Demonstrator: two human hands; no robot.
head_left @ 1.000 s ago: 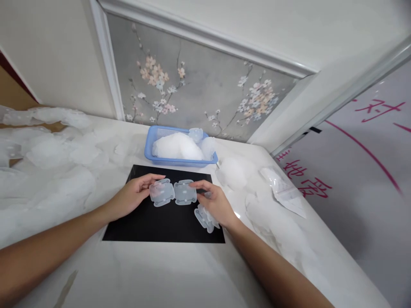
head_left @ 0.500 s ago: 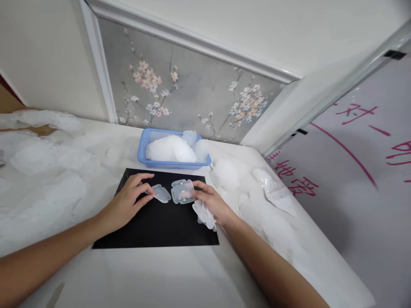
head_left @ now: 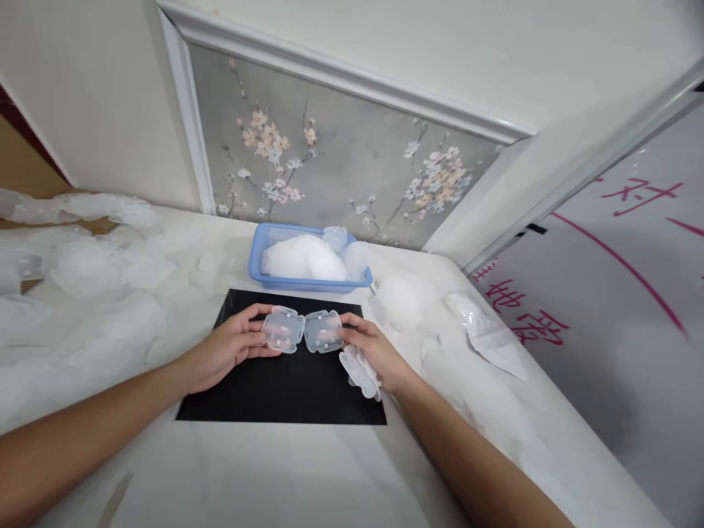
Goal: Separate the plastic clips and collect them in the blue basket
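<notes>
Over a black mat (head_left: 264,400), my left hand (head_left: 228,348) grips a translucent plastic piece (head_left: 284,330) with wavy edges and small raised dots; its fingers show through from behind. A matching translucent piece (head_left: 322,331) is pinched between the fingertips of my right hand (head_left: 377,348). The two pieces meet edge to edge, or nearly so; I cannot tell whether they are joined. Below the right fingers, a small stack of similar pieces (head_left: 360,372) is also held in that hand, against the palm.
Behind the mat stands a blue basket (head_left: 308,284) with white fluffy-looking material and clear pieces. Heaps of translucent pieces (head_left: 104,315) cover the left of the table. More lie at the right, near a clear plastic bag (head_left: 487,334). A whiteboard (head_left: 616,352) borders the right side.
My left hand has turned its piece from tilted to facing me and brought it right, against the piece in my right hand. The view has shifted slightly left.
</notes>
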